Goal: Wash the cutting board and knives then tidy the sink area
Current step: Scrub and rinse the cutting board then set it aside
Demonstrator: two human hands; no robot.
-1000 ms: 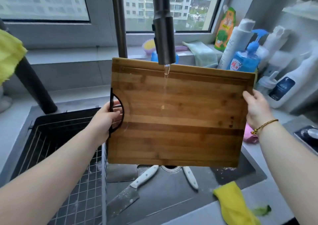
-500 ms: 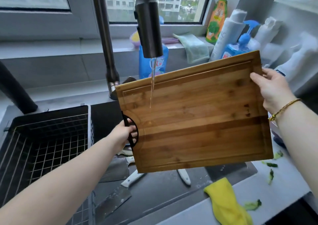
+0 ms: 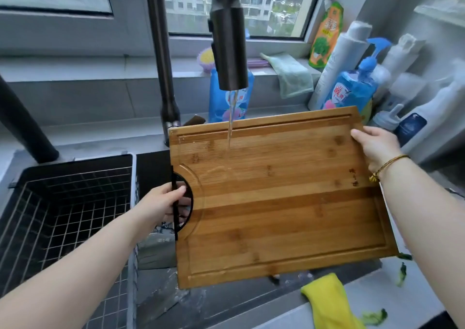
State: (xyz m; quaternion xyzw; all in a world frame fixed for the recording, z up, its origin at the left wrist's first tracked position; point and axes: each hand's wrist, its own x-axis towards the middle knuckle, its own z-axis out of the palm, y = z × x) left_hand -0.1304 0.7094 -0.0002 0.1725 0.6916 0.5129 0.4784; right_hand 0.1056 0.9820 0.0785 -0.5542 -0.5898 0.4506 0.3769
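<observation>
The board (image 3: pixel 276 198) hangs over the sink (image 3: pixel 226 301), tilted so the tap's (image 3: pixel 230 52) stream hits near its far edge and runs down. The left hand's (image 3: pixel 161 203) grip is clamped on the handle (image 3: pixel 185 203). The right hand's (image 3: pixel 375 147) is clamped on the far right corner, steadying it. A knife (image 3: pixel 156 249) lies below.

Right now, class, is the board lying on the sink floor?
No, the left hand and right hand hold the board up above the sink, under the running tap.
</observation>
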